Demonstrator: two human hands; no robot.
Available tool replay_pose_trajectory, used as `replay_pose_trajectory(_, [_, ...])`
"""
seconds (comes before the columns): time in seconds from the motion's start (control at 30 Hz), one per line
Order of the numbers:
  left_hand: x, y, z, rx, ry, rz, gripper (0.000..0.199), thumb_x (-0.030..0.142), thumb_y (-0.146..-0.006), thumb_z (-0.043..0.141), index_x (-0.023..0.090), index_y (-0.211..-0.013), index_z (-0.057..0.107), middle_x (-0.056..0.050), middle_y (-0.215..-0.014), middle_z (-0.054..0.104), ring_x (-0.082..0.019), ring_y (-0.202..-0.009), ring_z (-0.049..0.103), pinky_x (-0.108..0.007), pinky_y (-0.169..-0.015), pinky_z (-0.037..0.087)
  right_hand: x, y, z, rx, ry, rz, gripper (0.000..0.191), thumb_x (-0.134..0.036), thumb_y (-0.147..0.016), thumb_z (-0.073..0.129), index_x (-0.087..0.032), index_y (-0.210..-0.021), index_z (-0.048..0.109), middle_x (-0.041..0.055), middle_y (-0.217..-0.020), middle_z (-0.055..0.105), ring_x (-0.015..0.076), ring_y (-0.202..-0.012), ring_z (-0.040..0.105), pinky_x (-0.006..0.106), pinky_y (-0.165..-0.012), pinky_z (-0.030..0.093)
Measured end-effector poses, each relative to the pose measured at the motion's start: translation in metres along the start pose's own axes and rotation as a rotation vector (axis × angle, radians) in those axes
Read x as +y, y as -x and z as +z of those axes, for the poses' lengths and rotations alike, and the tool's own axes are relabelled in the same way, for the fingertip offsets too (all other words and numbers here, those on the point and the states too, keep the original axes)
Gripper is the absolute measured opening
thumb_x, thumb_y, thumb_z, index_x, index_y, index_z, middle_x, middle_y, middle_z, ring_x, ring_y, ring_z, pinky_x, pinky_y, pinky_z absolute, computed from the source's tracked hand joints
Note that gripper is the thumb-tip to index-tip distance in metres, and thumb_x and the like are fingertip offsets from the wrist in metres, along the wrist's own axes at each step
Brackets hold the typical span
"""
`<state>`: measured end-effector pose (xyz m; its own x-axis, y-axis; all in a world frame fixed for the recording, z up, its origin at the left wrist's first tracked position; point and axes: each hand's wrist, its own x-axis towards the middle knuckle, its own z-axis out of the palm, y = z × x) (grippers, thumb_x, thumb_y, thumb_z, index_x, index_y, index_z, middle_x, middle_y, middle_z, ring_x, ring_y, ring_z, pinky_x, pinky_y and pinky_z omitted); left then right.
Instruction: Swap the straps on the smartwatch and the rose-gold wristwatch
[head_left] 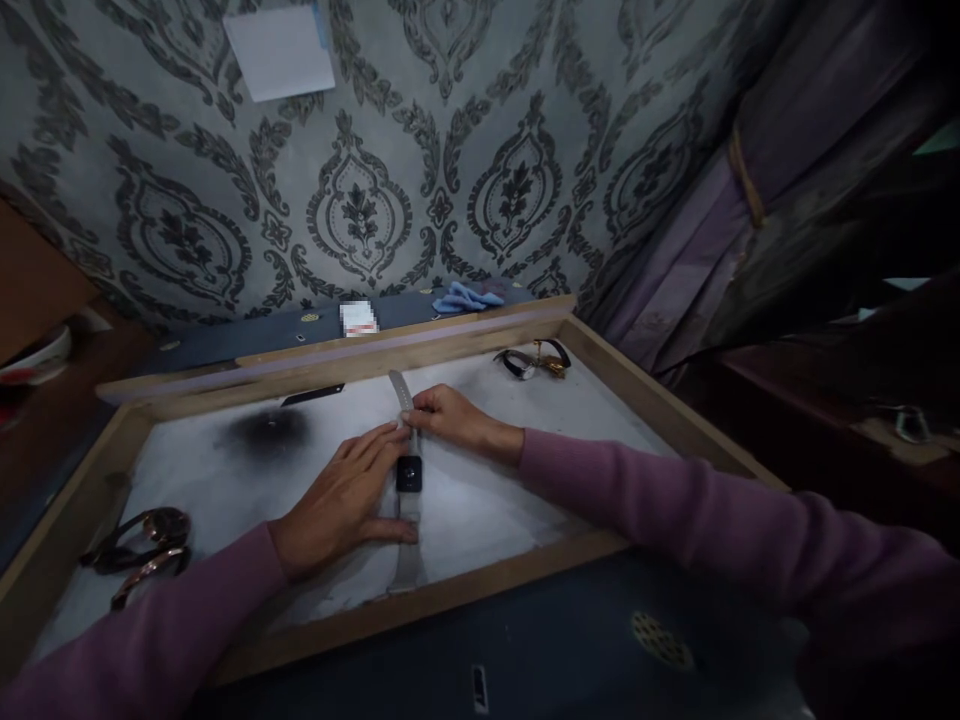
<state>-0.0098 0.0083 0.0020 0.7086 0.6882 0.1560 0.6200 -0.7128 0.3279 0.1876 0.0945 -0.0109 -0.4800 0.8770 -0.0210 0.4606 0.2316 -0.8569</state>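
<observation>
Fingers [365, 437] on a pale grey perforated strap [400, 388]

My right hand [457, 418] pinches its upper length, thumb and index nearly together; my left hand [334, 500] fans out, touching it above and below the square black watch face [409, 475], inside the white-floored wooden tray [517, 580]. I'm apparently straightening it; the next move calls for light, even pressure.

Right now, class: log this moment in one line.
Left hand: touching smartwatch | Right hand: touching upper strap | Smartwatch: face-up, inside tray
</observation>
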Motion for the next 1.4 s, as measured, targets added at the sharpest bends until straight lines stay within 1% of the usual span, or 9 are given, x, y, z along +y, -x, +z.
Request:
replay_pose_trajectory(0.17, [-0.003, -0.002, 0.002, -0.018, -0.012, -0.011, 0.098, 0.068, -0.077, 0.065, 0.021, -0.151, 0.02, -0.02, -0.153, 0.037, -0.036, -0.142, 0.035, -0.055, -0.109, 0.037, -0.008, 0.0, -0.003, 0.041, 0.087, -0.018, 0.037, -0.018, -0.08, 0.058, -0.018, -0.048, 0.038, -0.0072, -0.047, 0.03, 0.0088, -0.053, 0.029, 0.026, -0.054, 0.017])
replay_pose_trajectory(0.5, [-0.006, 0.0, 0.004, -0.012, -0.001, 0.006, 0.105, 0.067, -0.075, 0.068, 0.019, -0.152, 0.016, -0.023, -0.151, 0.039, -0.037, -0.139, 0.04, -0.055, -0.108, 0.037, -0.005, -0.014, 0.0, -0.067, 0.028, -0.049, 0.03, -0.022, -0.081, 0.058, -0.016, -0.053, 0.05, -0.0056, -0.051, 0.038, 0.0093, -0.055, 0.035, 0.024, -0.053, 0.021])
replay_pose_trajectory(0.63, [-0.004, -0.001, 0.003, -0.042, 0.008, -0.034, 0.103, 0.065, -0.074, 0.07, 0.019, -0.15, 0.018, -0.022, -0.148, 0.043, -0.036, -0.136, 0.044, -0.054, -0.107, 0.039, -0.005, -0.015, -0.004, -0.036, 0.005, -0.026, 0.025, -0.019, -0.078, 0.061, -0.016, -0.056, 0.051, -0.0049, -0.054, 0.042, 0.0098, -0.057, 0.038, 0.024, -0.054, 0.024])
replay_pose_trajectory(0.73, [-0.003, -0.003, 0.002, -0.078, 0.005, -0.073, 0.104, 0.064, -0.072, 0.073, 0.018, -0.148, 0.019, -0.023, -0.148, 0.043, -0.037, -0.136, 0.042, -0.053, -0.106, 0.039, -0.006, -0.008, -0.011, 0.031, -0.024, 0.034, 0.011, -0.021, -0.079, 0.062, -0.015, -0.07, 0.057, -0.0045, -0.058, 0.046, 0.0101, -0.056, 0.039, 0.024, -0.054, 0.026])
replay_pose_trajectory(0.83, [-0.002, -0.003, 0.002, -0.086, 0.014, -0.077, 0.104, 0.064, -0.073, 0.073, 0.018, -0.148, 0.018, -0.024, -0.148, 0.043, -0.037, -0.138, 0.04, -0.054, -0.107, 0.038, -0.01, 0.009, -0.018, 0.087, -0.302, 0.243, 0.012, -0.022, -0.083, 0.057, -0.014, -0.092, 0.059, -0.006, -0.057, 0.045, 0.0093, -0.049, 0.036, 0.022, -0.047, 0.026])
replay_pose_trajectory(0.97, [-0.002, -0.002, 0.005, -0.061, 0.032, -0.081, 0.104, 0.063, -0.074, 0.073, 0.019, -0.149, 0.017, -0.023, -0.148, 0.044, -0.037, -0.138, 0.04, -0.054, -0.106, 0.038, -0.011, 0.032, -0.023, 0.032, -0.656, 0.384, 0.014, -0.01, -0.082, 0.056, -0.014, -0.096, 0.055, -0.0018, -0.067, 0.059, 0.0071, -0.05, 0.047, 0.019, -0.047, 0.033])
replay_pose_trajectory(1.07, [-0.003, -0.002, 0.009, -0.035, 0.045, -0.108, 0.107, 0.066, -0.071, 0.073, 0.02, -0.15, 0.018, -0.021, -0.147, 0.045, -0.039, -0.136, 0.042, -0.054, -0.106, 0.039, -0.007, 0.038, -0.022, 0.006, -0.774, 0.317, 0.011, -0.016, -0.084, 0.063, -0.015, -0.091, 0.055, 0.004, -0.077, 0.069, 0.0101, -0.064, 0.061, 0.022, -0.061, 0.047])
replay_pose_trajectory(1.13, [-0.003, -0.001, 0.011, -0.029, 0.049, -0.121, 0.109, 0.067, -0.069, 0.074, 0.022, -0.151, 0.017, -0.02, -0.147, 0.046, -0.039, -0.136, 0.042, -0.054, -0.105, 0.039, -0.006, 0.037, -0.021, 0.0, -0.769, 0.243, 0.013, -0.022, -0.084, 0.067, -0.016, -0.086, 0.056, 0.0061, -0.082, 0.072, 0.0122, -0.072, 0.065, 0.025, -0.069, 0.05])
replay_pose_trajectory(1.4, [-0.004, -0.003, 0.017, -0.007, 0.027, -0.097, 0.116, 0.07, -0.069, 0.072, 0.023, -0.153, 0.007, -0.019, -0.146, 0.047, -0.039, -0.134, 0.045, -0.053, -0.103, 0.04, -0.014, 0.037, -0.025, -0.008, -0.435, -0.007, 0.015, -0.034, -0.083, 0.07, -0.021, -0.082, 0.076, 0.0027, -0.089, 0.07, 0.0158, -0.086, 0.063, 0.03, -0.08, 0.051])
